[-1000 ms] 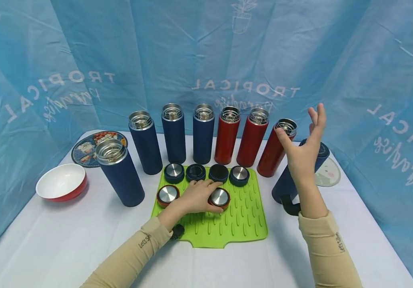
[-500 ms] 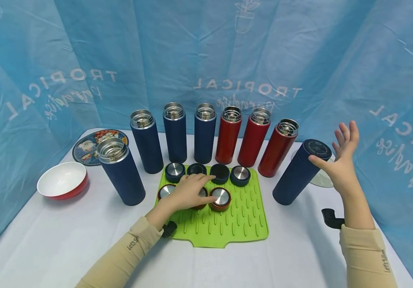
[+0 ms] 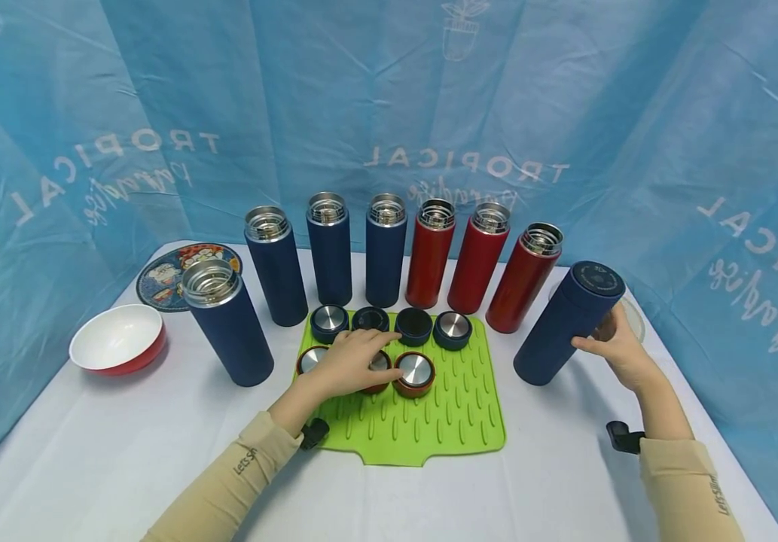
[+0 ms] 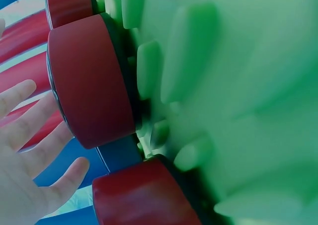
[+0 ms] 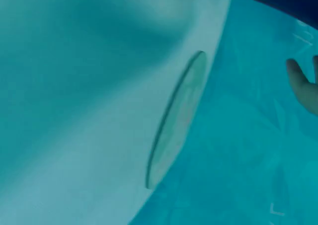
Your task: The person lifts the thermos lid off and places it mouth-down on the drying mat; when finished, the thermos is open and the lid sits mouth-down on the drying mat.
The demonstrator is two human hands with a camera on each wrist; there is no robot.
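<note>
My left hand point(image 3: 346, 366) lies over the green mat point(image 3: 453, 421) with its fingers extended, above the red-rimmed lids. Its thumb is beside the rightmost red lid point(image 3: 416, 372); the middle red lid point(image 3: 380, 363) is partly covered. In the left wrist view the spread fingers point(image 4: 37, 123) are beside a red lid point(image 4: 92, 81). My right hand point(image 3: 622, 350) holds the capped navy thermos bottle point(image 3: 551, 331) at the right, thumb in front and the other fingers hidden behind it. In the right wrist view that bottle point(image 5: 283, 1) shows only in the top corner.
Behind the mat stand uncapped navy bottles point(image 3: 327, 260) and red bottles point(image 3: 429, 263), with another navy one point(image 3: 236, 331) at the left. Navy-rimmed lids point(image 3: 413, 327) line the mat's back. A red-and-white bowl point(image 3: 117, 339), a patterned round plate point(image 3: 181, 275) and a pale disc point(image 5: 176, 120) lie at the sides.
My right hand has moved away to the right, then come down and back onto the capped navy bottle. My left hand has shifted left from the rightmost red lid.
</note>
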